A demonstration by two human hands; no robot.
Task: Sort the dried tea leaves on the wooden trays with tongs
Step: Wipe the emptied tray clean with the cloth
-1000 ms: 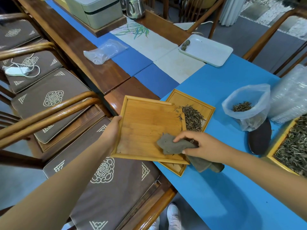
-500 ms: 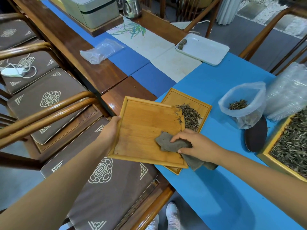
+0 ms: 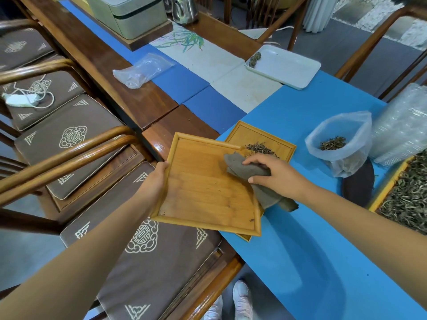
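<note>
**Cloth pressed on an emptied wooden tray held beside the blue-covered table**

A long table point(image 3: 300, 262) covered in bright blue ran from lower right toward the upper left, where it met dark polished wood and a pale painted runner. Wooden armchairs with brown embroidered cushions point(image 3: 161, 262) lined its left side. The left hand point(image 3: 154, 183) gripped the left rim of a wooden tray point(image 3: 203, 192), fingers closed around the edge, holding it tilted and partly off the table edge, above a cushion. This tray was nearly bare, with only a few dark specks. The right hand point(image 3: 277, 174) pressed a grey-brown cloth point(image 3: 245, 167) against the tray's upper right corner, fingers curled over the fabric; the cloth's tail hung past the right rim onto the blue cover. A second wooden tray point(image 3: 261, 137) lay on the table, partly beneath the held one, carrying a small heap of dried tea leaves point(image 3: 261, 147) just beyond the right hand. To the right stood a clear plastic bag point(image 3: 339, 144) containing more leaves. A yellow-rimmed tray point(image 3: 390, 181) heaped with leaves sat at the right edge. A white tray point(image 3: 286, 65) lay farther back, with a small dark clump in its near corner. An empty plastic bag point(image 3: 143, 70) rested on the dark wood. No tongs were discernible.
</note>
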